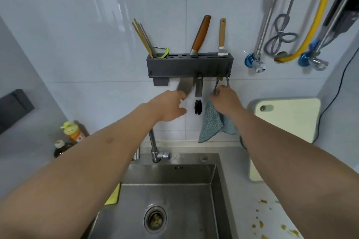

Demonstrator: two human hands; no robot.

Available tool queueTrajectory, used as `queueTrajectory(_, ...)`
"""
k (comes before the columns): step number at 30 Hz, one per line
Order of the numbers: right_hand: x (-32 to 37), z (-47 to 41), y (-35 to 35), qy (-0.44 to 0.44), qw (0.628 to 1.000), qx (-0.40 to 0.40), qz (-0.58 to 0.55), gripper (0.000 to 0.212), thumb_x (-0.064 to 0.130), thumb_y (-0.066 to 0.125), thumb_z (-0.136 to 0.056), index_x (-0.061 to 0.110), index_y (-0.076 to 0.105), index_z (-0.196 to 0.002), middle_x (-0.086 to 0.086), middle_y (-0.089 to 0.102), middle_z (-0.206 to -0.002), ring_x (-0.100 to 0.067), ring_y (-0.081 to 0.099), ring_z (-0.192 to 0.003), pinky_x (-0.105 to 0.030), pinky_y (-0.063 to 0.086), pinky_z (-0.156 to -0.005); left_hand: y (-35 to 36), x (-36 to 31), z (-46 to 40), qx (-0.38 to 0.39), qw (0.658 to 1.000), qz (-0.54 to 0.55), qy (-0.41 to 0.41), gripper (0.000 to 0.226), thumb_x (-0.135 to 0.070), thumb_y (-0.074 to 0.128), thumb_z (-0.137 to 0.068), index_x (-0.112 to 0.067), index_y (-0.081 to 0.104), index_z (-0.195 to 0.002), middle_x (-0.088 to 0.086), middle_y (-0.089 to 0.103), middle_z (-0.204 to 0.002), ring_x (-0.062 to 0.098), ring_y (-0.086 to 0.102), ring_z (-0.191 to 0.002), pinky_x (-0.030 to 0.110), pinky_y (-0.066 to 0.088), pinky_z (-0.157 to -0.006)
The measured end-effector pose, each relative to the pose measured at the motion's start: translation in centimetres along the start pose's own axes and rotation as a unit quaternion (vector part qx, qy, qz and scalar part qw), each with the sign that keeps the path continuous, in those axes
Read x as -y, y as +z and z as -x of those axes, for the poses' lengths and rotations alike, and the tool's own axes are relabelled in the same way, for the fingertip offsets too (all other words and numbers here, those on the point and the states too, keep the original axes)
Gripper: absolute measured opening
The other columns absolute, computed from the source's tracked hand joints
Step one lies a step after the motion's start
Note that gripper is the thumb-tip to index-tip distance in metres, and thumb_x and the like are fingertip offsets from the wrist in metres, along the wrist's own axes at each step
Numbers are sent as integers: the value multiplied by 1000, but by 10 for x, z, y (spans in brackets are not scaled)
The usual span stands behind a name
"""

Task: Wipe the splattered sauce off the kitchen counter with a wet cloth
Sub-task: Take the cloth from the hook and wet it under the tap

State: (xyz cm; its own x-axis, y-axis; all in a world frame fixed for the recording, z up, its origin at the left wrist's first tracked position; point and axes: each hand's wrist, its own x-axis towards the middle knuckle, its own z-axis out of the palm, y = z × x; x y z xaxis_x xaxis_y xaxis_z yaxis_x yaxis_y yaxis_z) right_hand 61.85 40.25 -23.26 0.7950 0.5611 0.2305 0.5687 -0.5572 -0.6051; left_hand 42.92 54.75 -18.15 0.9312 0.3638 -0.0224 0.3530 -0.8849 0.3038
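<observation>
- Nearest us, sauce splatter [261,224] dots the counter [244,190] right of the sink [174,196]; brown-orange spots, well apart from both hands.
- Sink drain [155,218] holds some food scraps; a yellow sponge [113,195] sits at the sink's left edge, partly behind our left forearm.
- Faucet [155,148] stands behind the sink, below our left hand.
- 2 bottles [68,139] stand at left by the wall; a pale cutting board [287,128] leans at right.
- Right hand [225,101] grips the top of the blue cloth [211,124], fingers curled round it near its hanging loop; the cloth hangs down from the hand against the tiles.
- Left hand [172,105] is loose, fingers relaxed, holding nothing, just left of a black brush [198,107] and near the cloth.
- Farthest, the grey wall rack [189,66] above both hands holds chopsticks [142,38] and 2 knives [201,35].
</observation>
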Motion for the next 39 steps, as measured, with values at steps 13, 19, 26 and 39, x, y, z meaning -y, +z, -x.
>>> queueTrajectory(13, 20, 6, -6, 61, 994, -31, -84, 22, 16, 52, -97, 4, 68, -90, -8, 66, -92, -28, 63, -90, -36, 50, -83, -16, 24, 21, -7, 1000, 17, 8, 49, -32, 67, -100, -24, 53, -146, 2, 62, -139, 22, 60, -120, 35, 49, -106)
queueTrajectory(19, 65, 26, -37, 89, 980, -123, -132, 19, 17, 41, -101, 7, 57, -94, -4, 56, -87, -22, 54, -86, -32, 37, -74, -33, 45, 40, -24, 998, 43, 36, 46, -34, 69, -99, -25, 55, -142, -1, 62, -137, 15, 56, -106, 34, 50, -105)
queueTrajectory(26, 133, 55, -51, -3, 998, -27, -50, 25, 31, 36, -106, 17, 52, -93, -3, 57, -88, -20, 56, -82, -37, 44, -71, -42, 66, 49, -11, 995, 90, 52, 65, -44, 73, -94, -24, 48, -151, 2, 57, -148, 19, 59, -119, 35, 47, -109)
queueTrajectory(39, 155, 100, -14, -44, 998, 47, -27, 28, 33, 40, -108, 12, 47, -91, -2, 47, -74, -17, 44, -66, -32, 33, -57, -3, 84, 70, 128, 934, 326, 78, 23, -26, 70, -90, -4, 68, -96, 9, 73, -104, 24, 71, -100, 41, 58, -93)
